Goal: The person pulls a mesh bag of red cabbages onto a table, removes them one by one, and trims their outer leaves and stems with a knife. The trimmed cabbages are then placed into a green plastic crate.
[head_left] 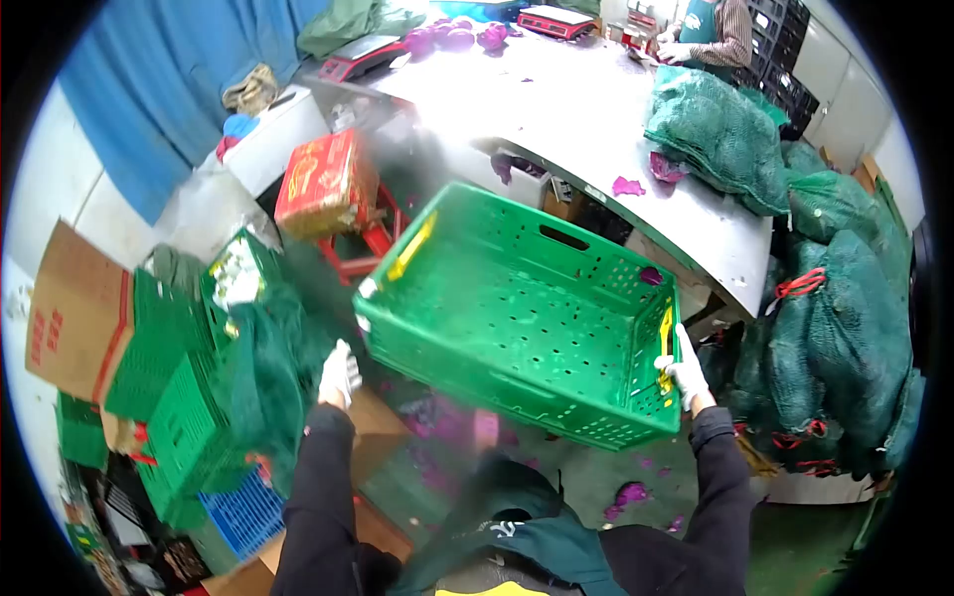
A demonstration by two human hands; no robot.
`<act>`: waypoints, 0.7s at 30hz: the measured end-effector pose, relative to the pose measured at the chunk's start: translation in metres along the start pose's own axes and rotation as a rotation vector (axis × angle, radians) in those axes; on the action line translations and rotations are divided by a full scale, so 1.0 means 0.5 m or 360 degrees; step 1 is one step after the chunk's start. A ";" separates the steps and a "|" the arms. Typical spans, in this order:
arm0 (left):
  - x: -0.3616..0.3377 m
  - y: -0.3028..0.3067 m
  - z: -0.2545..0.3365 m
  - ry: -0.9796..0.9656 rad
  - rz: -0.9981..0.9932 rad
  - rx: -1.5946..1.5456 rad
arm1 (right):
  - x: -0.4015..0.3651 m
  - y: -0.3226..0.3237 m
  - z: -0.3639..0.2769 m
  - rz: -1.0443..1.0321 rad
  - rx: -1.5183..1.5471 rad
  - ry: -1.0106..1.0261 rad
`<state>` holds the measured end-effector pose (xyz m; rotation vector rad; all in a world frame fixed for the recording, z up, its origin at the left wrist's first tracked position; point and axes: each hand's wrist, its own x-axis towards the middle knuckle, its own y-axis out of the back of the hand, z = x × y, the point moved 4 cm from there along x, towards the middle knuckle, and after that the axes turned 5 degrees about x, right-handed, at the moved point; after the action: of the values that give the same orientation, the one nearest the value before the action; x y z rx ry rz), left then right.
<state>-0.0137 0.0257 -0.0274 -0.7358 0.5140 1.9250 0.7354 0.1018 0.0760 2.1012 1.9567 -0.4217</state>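
Note:
A large green plastic crate (517, 392) with yellow handles is tilted up in front of me; a scrap of purple leaf clings to its inner wall near the right end. My right hand (686, 370), in a white glove, is closed on the crate's right end at the yellow handle (666, 343). My left hand (341, 374), also gloved in white, is off the crate's near left corner, its fingers apart and nothing visible in them. Just left of it hangs a dark green mesh bag (263, 368).
A metal table (556, 99) carries red scales (363, 58), purple cabbages (457, 38) and a stuffed mesh sack (720, 134). More sacks (855, 328) are piled right. Green crates (184, 437) and cardboard stand left; a red box (323, 184) sits beyond. Another person (715, 35) works at the far side.

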 end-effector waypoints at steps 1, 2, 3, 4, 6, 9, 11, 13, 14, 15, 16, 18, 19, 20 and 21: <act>-0.011 0.004 0.001 0.0007 0.0009 0.0264 | -0.007 -0.014 0.040 0.0153 -0.0145 -0.0084; -0.024 0.008 0.002 0.0016 0.0017 0.0529 | 0.030 0.013 0.139 0.0353 -0.0119 -0.0052; -0.051 0.053 0.105 0.0148 0.0160 0.0937 | 0.109 -0.082 0.260 0.0459 -0.0266 -0.0405; 0.033 0.076 0.053 -0.0175 0.0028 0.1161 | 0.135 -0.060 0.297 0.0608 -0.0146 -0.0352; 0.058 0.073 0.075 -0.0263 0.0025 0.1242 | 0.181 -0.096 0.268 0.0727 -0.0773 -0.0213; -0.014 0.091 0.128 -0.0078 0.0130 0.1281 | 0.145 -0.269 0.148 0.0602 -0.1725 -0.0202; 0.002 0.144 0.121 -0.0085 0.0130 0.1333 | 0.173 -0.273 0.224 0.0357 -0.1619 -0.0502; -0.013 0.162 0.161 -0.0036 0.0159 0.1216 | 0.182 -0.313 0.208 0.0239 -0.1826 -0.0916; -0.009 0.170 0.180 -0.0020 0.0170 0.1156 | 0.184 -0.341 0.176 0.0271 -0.2093 -0.1000; 0.007 0.186 0.189 -0.0012 0.0189 0.1092 | 0.188 -0.365 0.201 0.0669 -0.2390 -0.0689; 0.029 0.204 0.200 -0.0007 0.0204 0.1037 | 0.197 -0.417 0.148 0.0566 -0.2420 -0.0428; 0.070 0.219 0.236 0.0050 0.0238 0.0988 | 0.232 -0.572 0.030 0.0245 -0.2222 -0.0209; 0.100 0.213 0.264 0.0049 0.0204 0.1000 | 0.267 -0.640 0.014 0.0037 -0.1996 -0.0236; 0.138 0.211 0.295 0.0045 0.0166 0.1017 | 0.314 -0.709 0.050 0.0070 -0.1990 0.0256; 0.179 0.217 0.324 0.0043 0.0122 0.1042 | 0.351 -0.783 0.086 0.0108 -0.1956 0.0737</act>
<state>-0.1861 0.1381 0.0337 -0.3160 1.1297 1.6628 0.3539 0.2785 -0.0201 1.4216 1.5820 1.0964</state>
